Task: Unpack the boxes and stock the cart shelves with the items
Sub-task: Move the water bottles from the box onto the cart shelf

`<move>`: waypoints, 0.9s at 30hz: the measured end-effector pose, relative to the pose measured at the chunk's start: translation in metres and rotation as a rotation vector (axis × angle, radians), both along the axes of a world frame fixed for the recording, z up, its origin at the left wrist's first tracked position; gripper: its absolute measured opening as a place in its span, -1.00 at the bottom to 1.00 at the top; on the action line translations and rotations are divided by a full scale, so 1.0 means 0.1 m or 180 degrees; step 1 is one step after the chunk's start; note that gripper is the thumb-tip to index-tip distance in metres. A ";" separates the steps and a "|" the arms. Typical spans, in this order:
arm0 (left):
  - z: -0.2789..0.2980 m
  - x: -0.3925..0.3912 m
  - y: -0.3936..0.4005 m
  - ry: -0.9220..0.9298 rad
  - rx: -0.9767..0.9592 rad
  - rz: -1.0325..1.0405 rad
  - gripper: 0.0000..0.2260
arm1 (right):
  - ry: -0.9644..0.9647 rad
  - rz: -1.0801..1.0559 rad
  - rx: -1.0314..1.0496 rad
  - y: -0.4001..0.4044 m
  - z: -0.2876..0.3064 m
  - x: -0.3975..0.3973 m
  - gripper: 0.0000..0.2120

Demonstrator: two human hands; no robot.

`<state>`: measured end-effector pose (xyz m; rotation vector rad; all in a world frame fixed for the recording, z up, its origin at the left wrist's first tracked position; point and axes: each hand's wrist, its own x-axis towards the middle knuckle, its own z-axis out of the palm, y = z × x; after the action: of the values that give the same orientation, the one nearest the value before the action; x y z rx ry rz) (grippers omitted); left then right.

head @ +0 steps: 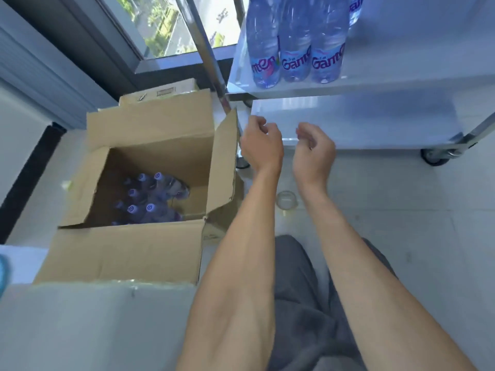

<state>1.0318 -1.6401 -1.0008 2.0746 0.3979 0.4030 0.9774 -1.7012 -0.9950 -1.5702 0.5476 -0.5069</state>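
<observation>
An open cardboard box sits on the floor at the left, with several water bottles standing in its near left corner. The white cart stands at the upper right; three labelled water bottles stand at the front left of its upper shelf. The lower shelf shows bare. My left hand and my right hand hover side by side in front of the lower shelf's edge, fingers loosely curled, holding nothing.
A second cardboard box lies behind the open one, under the window. A cart caster stands at the right. A small clear round object lies on the white floor between my arms. A pale surface fills the lower left.
</observation>
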 end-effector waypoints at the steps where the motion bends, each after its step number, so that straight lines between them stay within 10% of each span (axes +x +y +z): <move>1: 0.05 -0.04 0.17 -0.0083 -0.0015 0.0096 -0.88 | -0.0036 0.0173 -0.0006 0.12 0.05 -0.06 -0.63; 5: 0.39 -0.11 0.90 -0.0820 -0.0014 0.0504 -0.91 | -0.0181 0.0642 -0.0129 0.48 0.25 -0.16 -0.68; 9: 0.65 0.08 1.65 -0.1073 -0.1303 0.1691 -0.89 | -0.0372 0.1088 -0.0274 0.83 0.50 -0.10 -0.68; 18: -0.52 0.16 2.85 0.2253 0.0188 0.1400 -0.60 | -0.0439 0.2232 0.0061 2.03 0.68 0.58 -0.70; 27: -1.35 0.55 2.81 0.3039 0.1054 0.0897 -0.57 | 0.1981 0.1585 0.0279 2.65 -0.86 1.03 -0.63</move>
<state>1.0864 -1.3591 -1.1356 2.4372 1.2585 -0.4360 1.0799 -1.4359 -1.0815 -1.6971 0.6000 0.3949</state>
